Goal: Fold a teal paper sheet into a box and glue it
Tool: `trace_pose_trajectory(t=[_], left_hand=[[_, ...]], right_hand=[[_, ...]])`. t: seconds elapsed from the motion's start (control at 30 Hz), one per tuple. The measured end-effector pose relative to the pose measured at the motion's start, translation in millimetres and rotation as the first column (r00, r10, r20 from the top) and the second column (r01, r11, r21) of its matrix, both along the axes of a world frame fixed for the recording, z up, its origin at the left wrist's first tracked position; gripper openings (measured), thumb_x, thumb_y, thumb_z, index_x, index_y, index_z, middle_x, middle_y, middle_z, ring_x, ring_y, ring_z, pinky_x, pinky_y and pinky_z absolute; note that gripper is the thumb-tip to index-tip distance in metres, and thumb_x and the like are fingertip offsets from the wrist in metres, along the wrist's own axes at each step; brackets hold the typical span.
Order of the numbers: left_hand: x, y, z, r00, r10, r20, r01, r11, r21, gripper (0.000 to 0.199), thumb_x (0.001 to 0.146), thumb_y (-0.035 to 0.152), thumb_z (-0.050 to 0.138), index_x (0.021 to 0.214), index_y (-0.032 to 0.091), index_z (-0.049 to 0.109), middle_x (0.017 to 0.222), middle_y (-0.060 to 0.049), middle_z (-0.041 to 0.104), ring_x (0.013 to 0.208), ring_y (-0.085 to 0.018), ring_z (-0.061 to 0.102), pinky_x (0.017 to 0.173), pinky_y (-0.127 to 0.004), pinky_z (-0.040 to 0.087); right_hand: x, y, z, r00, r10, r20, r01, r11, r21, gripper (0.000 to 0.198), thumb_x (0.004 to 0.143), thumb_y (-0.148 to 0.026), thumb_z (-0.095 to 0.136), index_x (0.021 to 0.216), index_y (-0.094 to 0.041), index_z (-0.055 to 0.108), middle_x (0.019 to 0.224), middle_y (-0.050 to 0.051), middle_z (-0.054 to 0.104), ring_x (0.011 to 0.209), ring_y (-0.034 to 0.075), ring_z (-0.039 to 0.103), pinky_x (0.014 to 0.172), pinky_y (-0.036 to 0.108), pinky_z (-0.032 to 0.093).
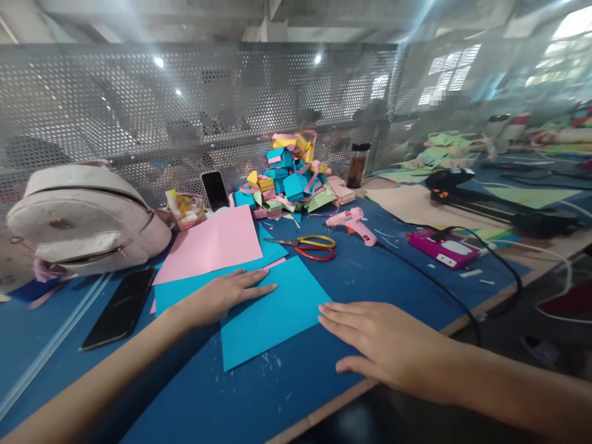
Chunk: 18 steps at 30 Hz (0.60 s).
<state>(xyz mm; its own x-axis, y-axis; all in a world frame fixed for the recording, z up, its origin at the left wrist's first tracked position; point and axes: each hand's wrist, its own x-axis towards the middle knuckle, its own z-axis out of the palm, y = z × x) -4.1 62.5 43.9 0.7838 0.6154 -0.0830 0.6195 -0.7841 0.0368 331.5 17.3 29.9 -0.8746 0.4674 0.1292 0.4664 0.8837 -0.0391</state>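
A blue sheet of paper (272, 317) lies flat at the middle of the blue-topped table (194, 394). My left hand (229, 296) rests with fingers stretched out across the sheet's upper left part. At the right edge of that paper, the fingertips of my right hand (370, 339) touch its corner, fingers straight and thumb held apart. Behind my left hand a pink sheet (215, 246) overlaps more blue paper. Scissors (314, 245) with yellow and red handles lie just beyond the sheet, blades pointing left.
A pink glue gun (352, 223) trails a black cable rightward. Folded paper boxes (296, 185) are heaped against the perforated metal screen (139, 111). On the left are a dark phone (120, 308) and a white backpack (87, 216). A purple power strip (441, 248) sits at right.
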Motion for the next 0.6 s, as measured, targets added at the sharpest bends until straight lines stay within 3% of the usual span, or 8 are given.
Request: trace_pose_trajectory(t=[0.13,0.23,0.37,0.43,0.6], left_hand=[[2.4,-5.3,4.9,0.999,0.014,-0.043,-0.013,0.999,0.031,0.088,0.083,-0.01,0.035,0.151,0.042,0.019,0.16,-0.002,0.024,0.141,-0.026,0.037,0.109,-0.048,0.041],[14.6,-23.2,11.0,0.997,0.016,-0.077,-0.011,0.998,0.064,0.08,0.081,-0.007,0.04,0.149,0.033,0.031,0.157,-0.005,0.033,0.139,-0.023,0.04,0.109,-0.042,0.042],[41.0,-67.1,13.7,0.994,0.029,-0.107,-0.015,0.991,0.13,0.048,0.093,0.016,0.047,0.141,0.019,0.046,0.147,-0.011,0.048,0.131,-0.023,0.051,0.105,-0.035,0.047],[49.8,-87.2,8.3,0.991,0.055,-0.12,-0.032,0.983,0.18,0.053,0.09,0.025,0.056,0.141,0.014,0.045,0.145,-0.016,0.049,0.129,-0.027,0.052,0.102,-0.038,0.05],[48.1,-104.3,-12.1,0.985,0.08,-0.152,-0.032,0.954,0.297,0.048,0.083,0.002,0.046,0.13,0.004,0.054,0.134,-0.024,0.056,0.117,-0.035,0.061,0.083,-0.041,0.06]], right_hand=[[7.0,-5.2,2.4,0.996,-0.088,0.011,0.087,0.993,0.078,0.05,0.094,-0.049,0.054,0.122,-0.01,0.066,0.124,0.016,0.065,0.116,0.032,0.062,0.094,0.048,0.054],[9.8,-8.4,3.0,0.994,-0.113,0.008,0.111,0.985,0.129,0.049,0.091,-0.046,0.061,0.126,-0.012,0.063,0.119,0.015,0.069,0.111,0.032,0.065,0.088,0.047,0.056],[8.1,-7.9,7.0,0.993,-0.118,0.023,0.112,0.978,0.178,0.047,0.09,-0.035,0.064,0.132,-0.015,0.057,0.105,0.012,0.073,0.097,0.028,0.07,0.076,0.04,0.057],[5.9,-4.8,9.7,0.993,-0.116,0.035,0.106,0.973,0.205,0.04,0.092,-0.03,0.061,0.129,-0.016,0.059,0.096,0.011,0.074,0.088,0.026,0.071,0.072,0.036,0.055],[-4.9,4.4,14.1,0.996,-0.077,0.038,0.063,0.956,0.286,0.021,0.092,-0.03,0.061,0.109,-0.019,0.068,0.075,0.005,0.071,0.072,0.021,0.068,0.068,0.031,0.048]])
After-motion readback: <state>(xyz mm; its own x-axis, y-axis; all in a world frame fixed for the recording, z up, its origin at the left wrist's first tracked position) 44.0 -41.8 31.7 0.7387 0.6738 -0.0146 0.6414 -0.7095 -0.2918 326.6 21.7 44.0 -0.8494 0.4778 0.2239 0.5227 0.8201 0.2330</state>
